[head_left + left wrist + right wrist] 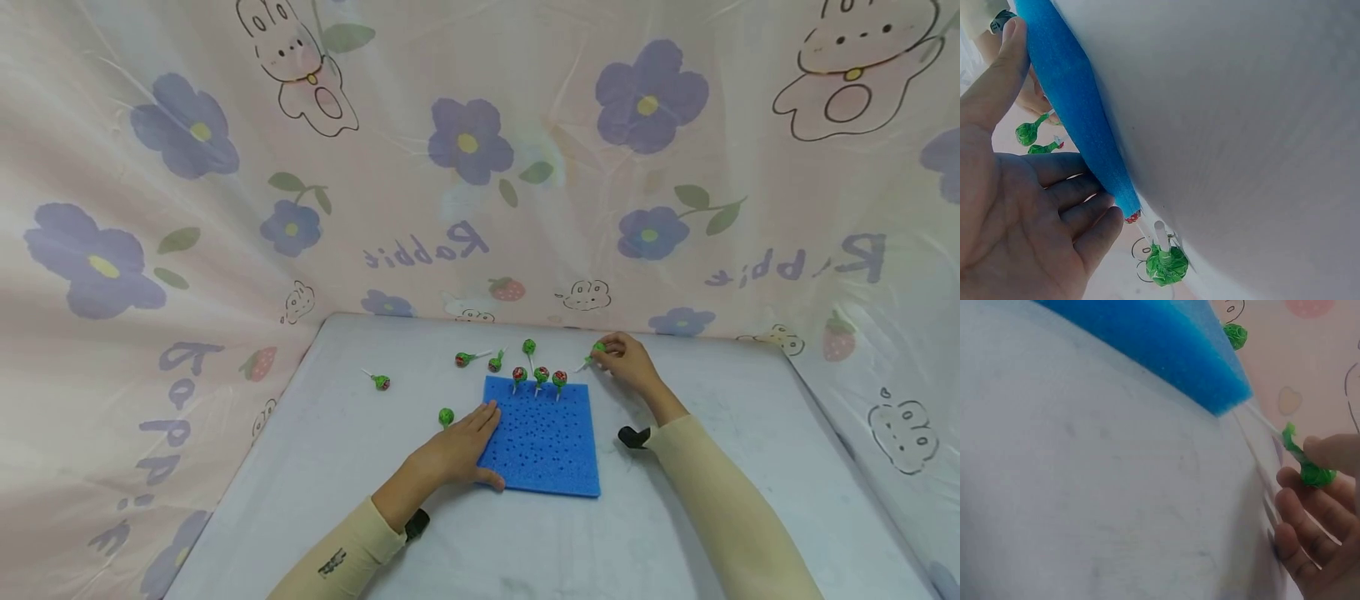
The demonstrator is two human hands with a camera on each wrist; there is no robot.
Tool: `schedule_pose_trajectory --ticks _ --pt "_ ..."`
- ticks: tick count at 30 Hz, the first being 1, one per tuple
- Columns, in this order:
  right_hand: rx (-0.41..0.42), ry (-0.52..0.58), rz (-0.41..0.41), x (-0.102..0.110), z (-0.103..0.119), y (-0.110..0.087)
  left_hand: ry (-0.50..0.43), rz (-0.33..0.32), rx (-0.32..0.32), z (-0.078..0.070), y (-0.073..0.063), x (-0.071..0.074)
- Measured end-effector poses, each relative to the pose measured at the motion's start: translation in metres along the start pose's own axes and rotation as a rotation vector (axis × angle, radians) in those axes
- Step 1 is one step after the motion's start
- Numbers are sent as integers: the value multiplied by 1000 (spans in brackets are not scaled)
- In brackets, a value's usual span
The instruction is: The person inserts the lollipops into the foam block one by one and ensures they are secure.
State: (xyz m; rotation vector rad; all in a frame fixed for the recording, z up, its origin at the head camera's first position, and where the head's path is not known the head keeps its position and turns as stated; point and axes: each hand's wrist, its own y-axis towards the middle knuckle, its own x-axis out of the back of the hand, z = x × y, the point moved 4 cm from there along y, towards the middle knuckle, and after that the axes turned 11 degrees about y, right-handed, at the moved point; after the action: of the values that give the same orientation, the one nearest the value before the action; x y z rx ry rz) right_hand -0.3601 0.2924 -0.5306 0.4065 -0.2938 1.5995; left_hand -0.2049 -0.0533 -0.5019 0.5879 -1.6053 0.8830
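Observation:
A blue foam board (542, 450) dotted with small holes lies on the table. Three lollipops stand in a row along its far edge, the middle one (542, 375) among them, red and green heads up. My left hand (459, 446) rests on the board's left edge, fingers extended over it and thumb at the near left corner. Beyond the far right corner, my right hand (628, 360) pinches a green-wrapped lollipop (1317, 475) by its head between thumb and fingers. Its white stick points left toward the board in the head view.
Near the left hand lies a green lollipop (446, 417). More lie behind the board, including one with a red patch (462, 359) and a green one (529, 346); another lollipop (382, 382) is farther left. A patterned curtain (465, 208) rises behind the white table (315, 467).

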Motion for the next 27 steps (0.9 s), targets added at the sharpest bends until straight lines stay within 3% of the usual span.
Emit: schedule_pose_trajectory --ticks 27 --pt "154 -64 -80 3 23 -28 -31 -4 3 -1 -1 3"
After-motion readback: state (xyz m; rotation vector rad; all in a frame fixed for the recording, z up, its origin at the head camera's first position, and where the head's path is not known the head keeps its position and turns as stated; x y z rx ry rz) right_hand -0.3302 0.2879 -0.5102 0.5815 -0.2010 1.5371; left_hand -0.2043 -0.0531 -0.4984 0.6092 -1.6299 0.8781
